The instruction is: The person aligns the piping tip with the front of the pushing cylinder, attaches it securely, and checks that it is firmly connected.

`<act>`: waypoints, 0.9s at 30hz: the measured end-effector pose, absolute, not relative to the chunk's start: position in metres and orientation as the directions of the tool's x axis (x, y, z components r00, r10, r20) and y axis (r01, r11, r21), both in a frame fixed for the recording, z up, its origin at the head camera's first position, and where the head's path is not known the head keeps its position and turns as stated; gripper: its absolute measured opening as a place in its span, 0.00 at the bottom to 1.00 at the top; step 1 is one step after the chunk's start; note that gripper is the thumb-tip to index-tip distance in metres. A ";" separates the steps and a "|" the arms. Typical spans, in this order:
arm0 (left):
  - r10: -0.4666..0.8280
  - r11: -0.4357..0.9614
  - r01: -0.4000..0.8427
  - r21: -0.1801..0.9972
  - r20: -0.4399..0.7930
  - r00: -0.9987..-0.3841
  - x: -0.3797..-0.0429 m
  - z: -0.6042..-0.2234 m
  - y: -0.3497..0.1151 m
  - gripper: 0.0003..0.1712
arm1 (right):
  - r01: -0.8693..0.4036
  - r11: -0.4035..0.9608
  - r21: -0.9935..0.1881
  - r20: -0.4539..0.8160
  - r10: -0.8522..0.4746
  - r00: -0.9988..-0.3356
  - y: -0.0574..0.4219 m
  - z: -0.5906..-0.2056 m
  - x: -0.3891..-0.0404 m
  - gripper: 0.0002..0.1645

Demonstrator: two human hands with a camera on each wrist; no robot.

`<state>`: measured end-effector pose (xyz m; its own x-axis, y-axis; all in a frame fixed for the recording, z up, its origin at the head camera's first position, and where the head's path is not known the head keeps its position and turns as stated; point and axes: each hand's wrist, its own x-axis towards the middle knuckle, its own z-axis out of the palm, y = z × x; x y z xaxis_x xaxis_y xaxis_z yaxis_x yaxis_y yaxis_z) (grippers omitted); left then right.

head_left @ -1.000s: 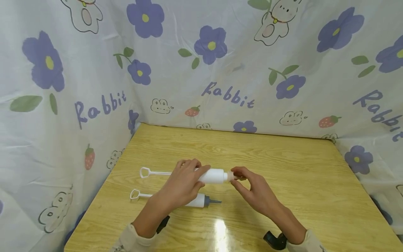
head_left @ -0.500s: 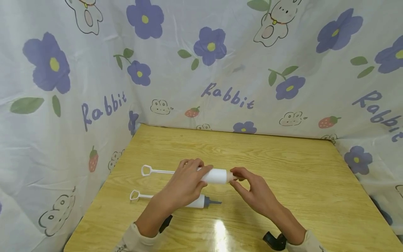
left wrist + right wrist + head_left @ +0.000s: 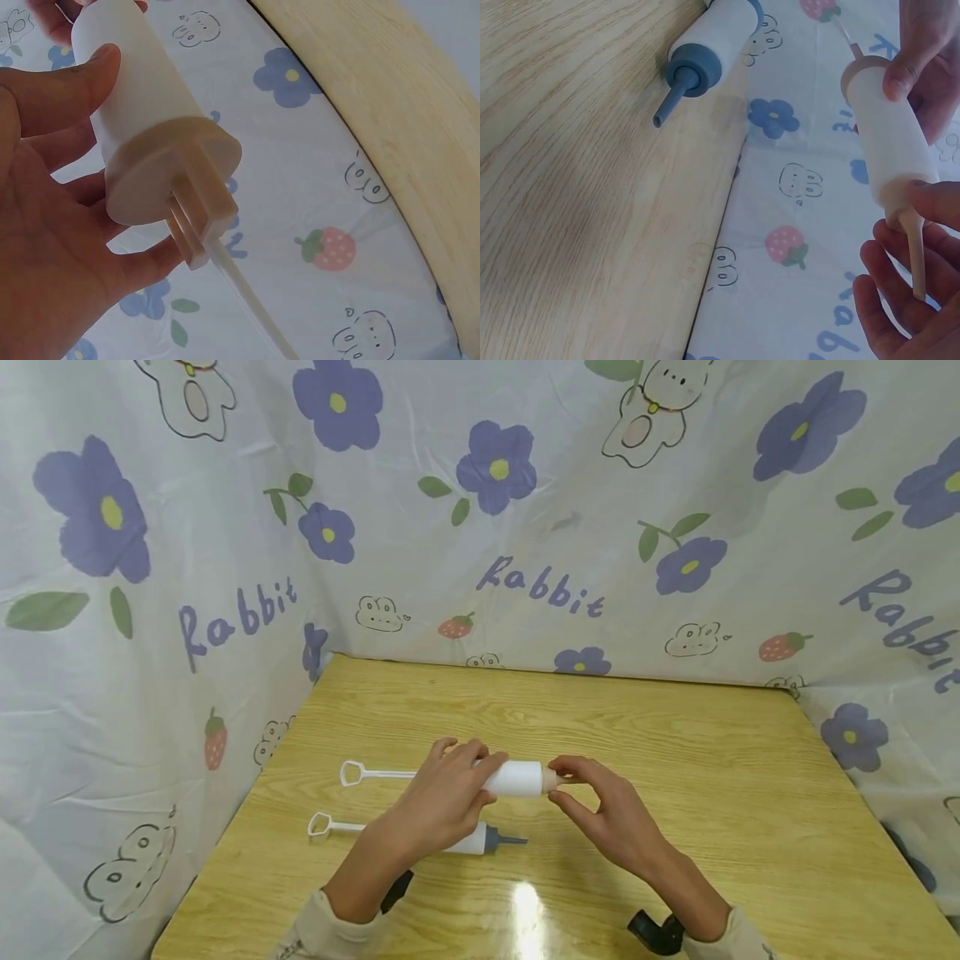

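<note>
My left hand grips the white barrel of a large syringe, held level above the table. A long white plunger rod with a looped handle sticks out to the left. In the left wrist view, a beige end piece with slotted tabs surrounds the rod. At the other end sits a beige nozzle cap with a slim tapered tip. My right hand pinches this cap between thumb and fingers, against the barrel's end. Some left fingers are hidden behind the barrel in the head view.
A second white syringe with a blue-grey nozzle lies on the wooden table, nearer the person and partly behind the left forearm. A patterned curtain borders the table at the back and sides.
One second ago a white neck showed between barrel and beige cap; the cap now covers it and sits against the barrel. Both hands stay almost in place. The second syringe has not moved.
</note>
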<state>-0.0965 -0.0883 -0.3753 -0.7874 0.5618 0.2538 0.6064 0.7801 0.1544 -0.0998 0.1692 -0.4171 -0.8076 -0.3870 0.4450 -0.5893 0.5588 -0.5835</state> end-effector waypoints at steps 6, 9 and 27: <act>0.558 0.779 0.607 0.158 0.267 -0.786 -0.096 -0.375 -0.089 0.26 | -0.591 0.552 -0.588 0.438 -0.397 -0.807 0.169 -0.416 -0.101 0.22; 0.558 0.777 0.609 0.156 0.274 -0.783 -0.095 -0.375 -0.090 0.27 | -0.584 0.553 -0.595 0.427 -0.398 -0.812 0.169 -0.415 -0.100 0.22; 0.540 0.783 0.595 0.181 0.276 -0.795 -0.091 -0.379 -0.091 0.27 | -0.557 0.555 -0.618 0.381 -0.409 -0.830 0.171 -0.416 -0.099 0.31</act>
<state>-0.0913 -0.0909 -0.3789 -0.7950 0.5402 0.2761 0.5950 0.7831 0.1808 -0.0989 0.1715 -0.4165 -0.8295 -0.4087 0.3806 -0.5570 0.5550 -0.6179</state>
